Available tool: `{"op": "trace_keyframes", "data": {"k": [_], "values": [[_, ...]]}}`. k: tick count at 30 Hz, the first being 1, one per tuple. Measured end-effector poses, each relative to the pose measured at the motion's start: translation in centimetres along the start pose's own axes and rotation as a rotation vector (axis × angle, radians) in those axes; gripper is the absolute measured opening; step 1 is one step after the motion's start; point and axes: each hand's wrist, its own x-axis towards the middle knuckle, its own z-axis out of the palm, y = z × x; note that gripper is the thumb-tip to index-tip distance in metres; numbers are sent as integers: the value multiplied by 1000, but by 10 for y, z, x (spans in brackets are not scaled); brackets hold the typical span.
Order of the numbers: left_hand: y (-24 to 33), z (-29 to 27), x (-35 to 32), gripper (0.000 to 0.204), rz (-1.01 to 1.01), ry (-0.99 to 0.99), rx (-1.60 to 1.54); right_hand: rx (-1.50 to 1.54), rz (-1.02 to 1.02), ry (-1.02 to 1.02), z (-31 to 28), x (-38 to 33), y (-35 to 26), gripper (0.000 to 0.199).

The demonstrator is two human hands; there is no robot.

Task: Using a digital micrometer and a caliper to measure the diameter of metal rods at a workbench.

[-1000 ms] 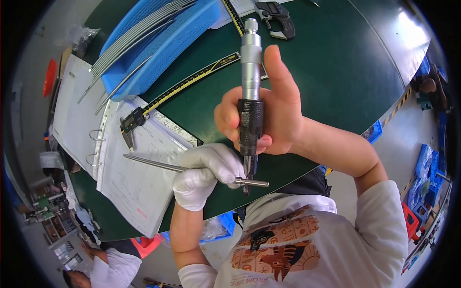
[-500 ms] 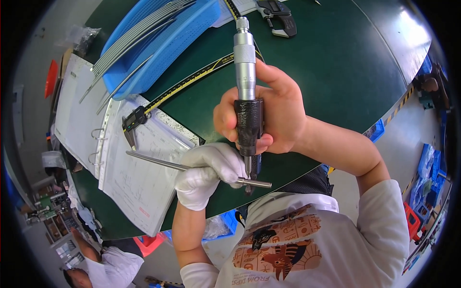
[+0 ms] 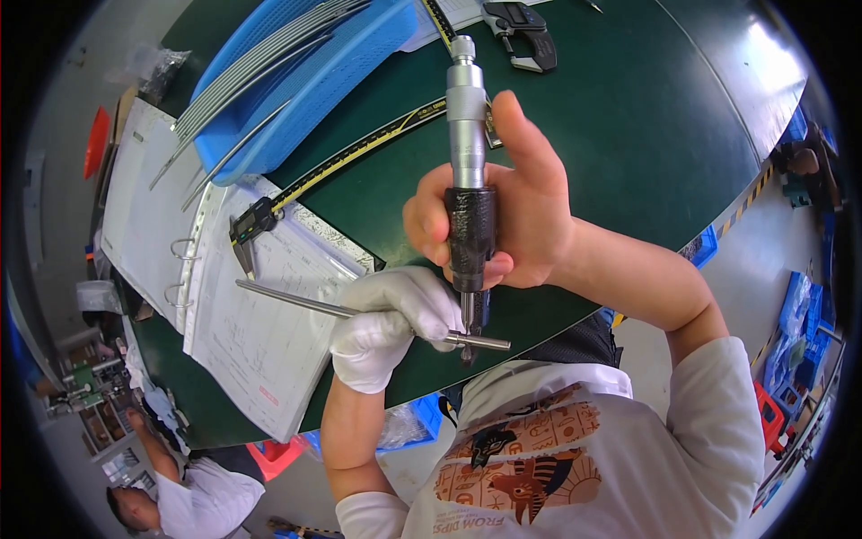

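My left hand (image 3: 382, 328), in a white glove, is closed round a thin grey metal rod (image 3: 301, 300). The rod's thicker end passes at the measuring jaws of an outside micrometer (image 3: 470, 235); whether both faces touch it I cannot tell. My bare right hand (image 3: 525, 211) grips the micrometer's black frame with curled fingers, holding it with the silver thimble pointing away from me. The right thumb is raised and stands off the thimble. Part of the frame is hidden behind the fingers and the micrometer barrel.
A blue basket (image 3: 260, 148) with several long rods stands at the far left. A digital caliper (image 3: 256, 223) lies across an open ring binder (image 3: 260, 341). Behind, a digital micrometer (image 3: 530, 40) rests on the green table (image 3: 646, 135). Another person (image 3: 202, 499) sits at lower left.
My right thumb has lifted away from the thimble. The micrometer has shifted slightly right and toward me, while the rod and left hand have barely moved.
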Motion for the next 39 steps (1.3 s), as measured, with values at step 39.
{"op": "trace_keyframes", "data": {"k": [39], "values": [[-9,5,-8,22,81,249,81,117,20,134,9,-4,6,58]]}}
